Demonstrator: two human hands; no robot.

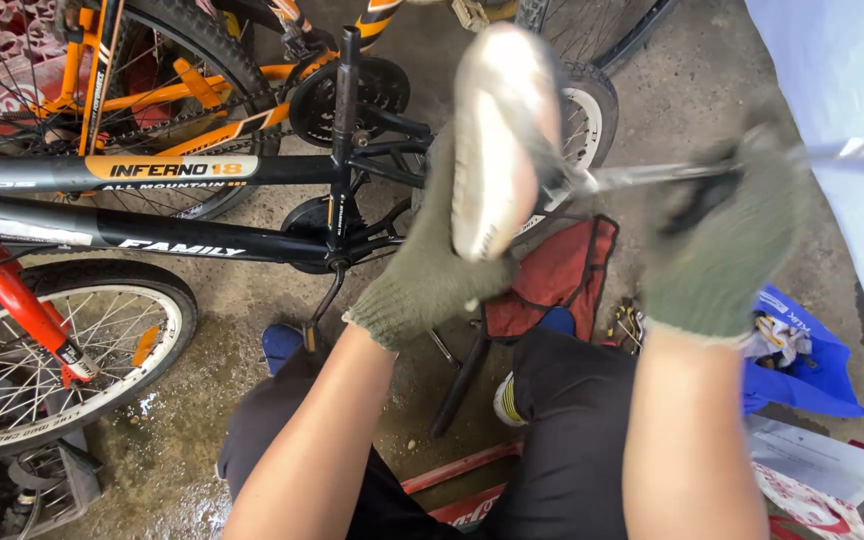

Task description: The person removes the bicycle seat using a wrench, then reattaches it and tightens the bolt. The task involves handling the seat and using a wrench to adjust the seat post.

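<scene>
Pale, worn bicycle saddle (497,140) sits high in the middle of the view, underside turned toward the camera, its long axis running close to vertical with the narrow nose up and the broad end down near the wrist. Left hand (432,265), in an olive knitted work glove, wraps around that broad lower end from the left, fingers closed on it. From the saddle's right edge, at about mid-height, a silver metal wrench (652,175) reaches out almost level toward the right, so the tool lies nearly square to the saddle's long axis. Its head meets the fitting on the saddle, though motion blur hides the exact contact. Right hand (722,240), gloved the same, is curled shut around the wrench's shaft well out from the saddle, and more bright metal carries on past the fist toward the frame edge. So the left hand is on the saddle itself, the right reaches it only through the tool.

Below, a black bicycle frame (202,240) lies across the left side, a red cloth tool pouch (562,275) rests on the wet concrete floor (682,70) between the knees, and a blue plastic bag (812,370) lies to the right.
</scene>
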